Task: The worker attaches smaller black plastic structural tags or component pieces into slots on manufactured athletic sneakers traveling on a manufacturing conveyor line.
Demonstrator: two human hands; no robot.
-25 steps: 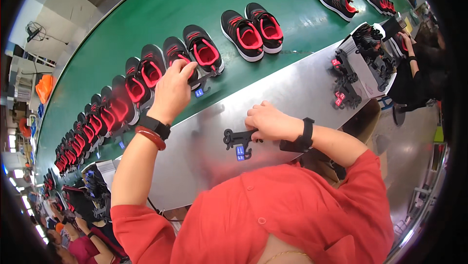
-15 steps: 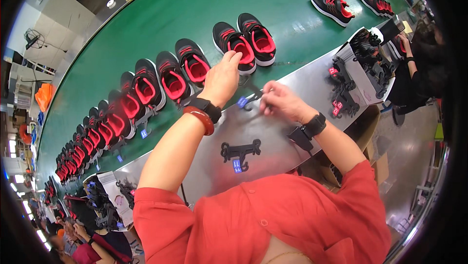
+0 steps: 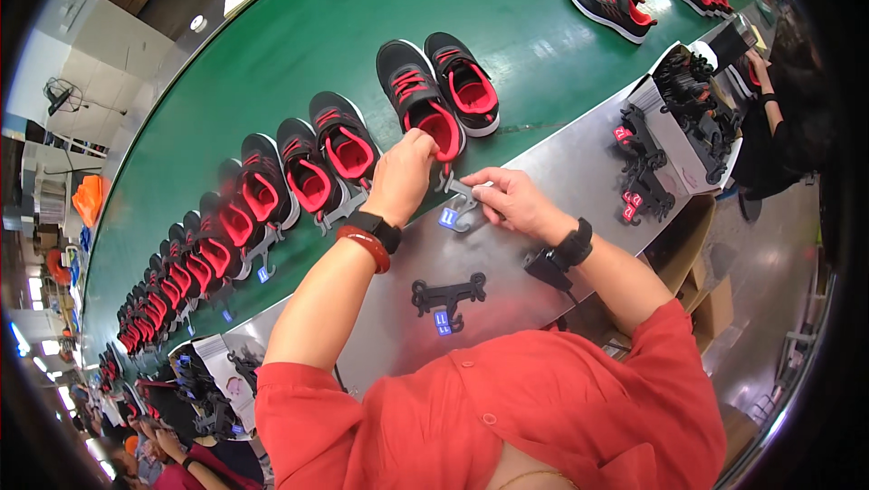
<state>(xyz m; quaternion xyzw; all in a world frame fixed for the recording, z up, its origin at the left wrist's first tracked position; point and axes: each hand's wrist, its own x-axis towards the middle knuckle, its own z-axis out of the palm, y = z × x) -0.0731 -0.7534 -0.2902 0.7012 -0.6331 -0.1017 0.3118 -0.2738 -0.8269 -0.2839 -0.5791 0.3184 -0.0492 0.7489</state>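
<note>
A black sneaker with red lining and laces (image 3: 409, 83) stands on the green belt, its heel toward me. My left hand (image 3: 404, 175) is closed, its fingertips pinching the back of the collar. In my right hand (image 3: 518, 204) a dark plastic shoe hanger (image 3: 462, 190) with a blue tag is held between thumb and fingers. One end of the hanger meets the sneaker's heel, by a small red loop; whether it is hooked through I cannot tell. The matching sneaker (image 3: 463, 83) stands alongside, to the right. Two more tagged hangers (image 3: 448, 293) lie together on the metal ledge near me.
A long row of like sneakers (image 3: 260, 184) runs off to the left, several with hangers at their heels. More pairs (image 3: 608, 3) stand at the far right. Hangers with red tags (image 3: 641, 160) lie beside a box of hangers (image 3: 692, 110). Other people work at both sides.
My right hand has brought the hanger against the sneaker's heel, and its motion has stilled. My left hand has shifted down onto the heel. Shoes on the belt appear slightly lower and further left.
</note>
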